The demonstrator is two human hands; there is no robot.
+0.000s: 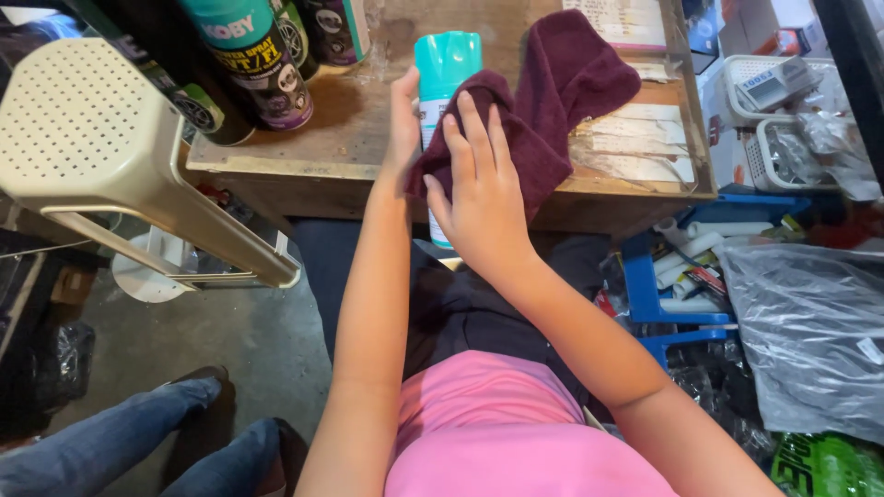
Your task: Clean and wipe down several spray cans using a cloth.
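A white spray can with a teal cap (447, 61) stands upright in front of a low wooden table (331, 156). My left hand (402, 120) grips the can from its left side. My right hand (479, 189) lies flat on a dark maroon cloth (562, 92) and presses it against the can's front. The rest of the cloth drapes to the right over the table top. The can's lower part is hidden behind my right hand.
Several dark spray cans (253, 60) stand at the table's back left. A cream plastic stool (92, 138) lies tipped at left. A blue rack with white tubes (686, 267), white baskets (783, 120) and plastic bags (810, 331) crowd the right. Another person's jeans-clad legs (120, 442) are at bottom left.
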